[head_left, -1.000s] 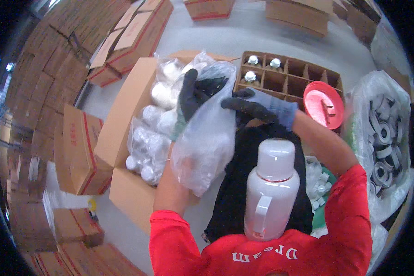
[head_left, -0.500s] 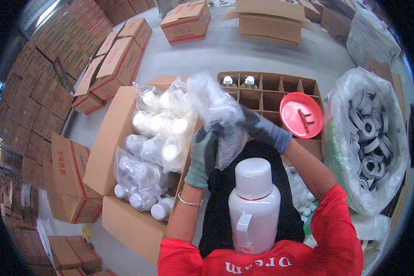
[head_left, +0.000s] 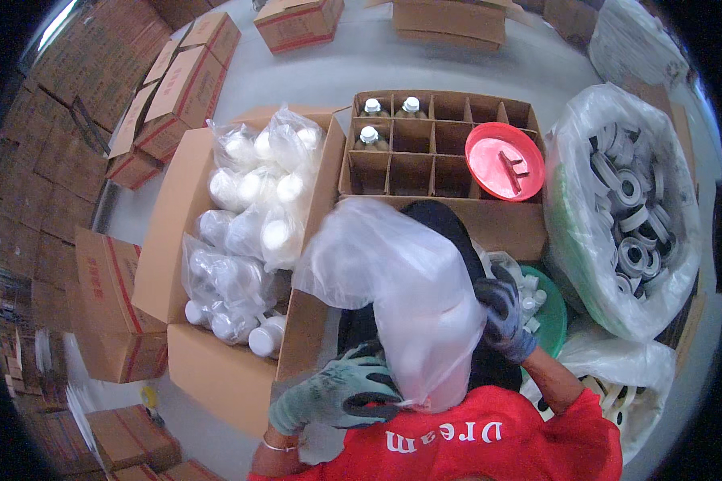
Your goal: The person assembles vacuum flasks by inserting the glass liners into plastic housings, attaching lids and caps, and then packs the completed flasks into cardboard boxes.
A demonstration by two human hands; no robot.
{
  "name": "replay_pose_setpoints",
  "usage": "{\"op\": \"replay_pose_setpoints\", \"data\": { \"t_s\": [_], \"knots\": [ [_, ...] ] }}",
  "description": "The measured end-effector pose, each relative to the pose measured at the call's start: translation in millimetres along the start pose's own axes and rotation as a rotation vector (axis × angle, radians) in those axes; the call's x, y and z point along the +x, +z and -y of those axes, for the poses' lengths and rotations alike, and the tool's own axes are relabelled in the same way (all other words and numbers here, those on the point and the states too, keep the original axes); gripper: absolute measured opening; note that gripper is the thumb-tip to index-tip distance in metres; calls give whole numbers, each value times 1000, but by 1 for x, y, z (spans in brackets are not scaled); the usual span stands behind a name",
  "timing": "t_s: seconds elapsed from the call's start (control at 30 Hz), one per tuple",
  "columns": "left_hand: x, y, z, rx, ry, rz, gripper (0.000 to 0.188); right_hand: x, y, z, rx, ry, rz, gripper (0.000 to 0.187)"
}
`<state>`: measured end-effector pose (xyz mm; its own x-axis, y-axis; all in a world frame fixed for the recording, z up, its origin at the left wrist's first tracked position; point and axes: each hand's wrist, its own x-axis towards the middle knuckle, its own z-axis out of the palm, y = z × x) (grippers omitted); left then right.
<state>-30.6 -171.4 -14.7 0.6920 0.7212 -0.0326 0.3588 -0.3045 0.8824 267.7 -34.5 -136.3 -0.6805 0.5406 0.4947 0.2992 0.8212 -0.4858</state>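
The flask [head_left: 433, 337] sits in our lap [head_left: 493, 370], with the bag [head_left: 361, 248] over it. Our left hand [head_left: 345, 391] pinches the bag low down; our right hand [head_left: 501, 311] curls beside the flask, though we cannot tell whether its fingers grip film. We'd best draw both sides down evenly, without tearing.

Divided carton [head_left: 455, 112] open, red lid [head_left: 499, 164] blocking right

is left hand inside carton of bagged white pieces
No, the left hand is outside the carton, at the near end of the plastic bag.
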Motion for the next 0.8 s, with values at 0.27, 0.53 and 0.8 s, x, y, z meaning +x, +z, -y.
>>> {"op": "replay_pose_setpoints", "data": {
  "t_s": [0.27,0.53,0.8],
  "knots": [
    [-39,21,12,-335,-488,-605,43,-127,-19,34,-32,-373,553,35],
    [-60,43,33,-371,-656,-725,35,-77,-24,68,443,172,378,28],
    [-147,177,61,-80,-806,-1089,52,137,9,129,671,-224,154,29]
  ]
}}
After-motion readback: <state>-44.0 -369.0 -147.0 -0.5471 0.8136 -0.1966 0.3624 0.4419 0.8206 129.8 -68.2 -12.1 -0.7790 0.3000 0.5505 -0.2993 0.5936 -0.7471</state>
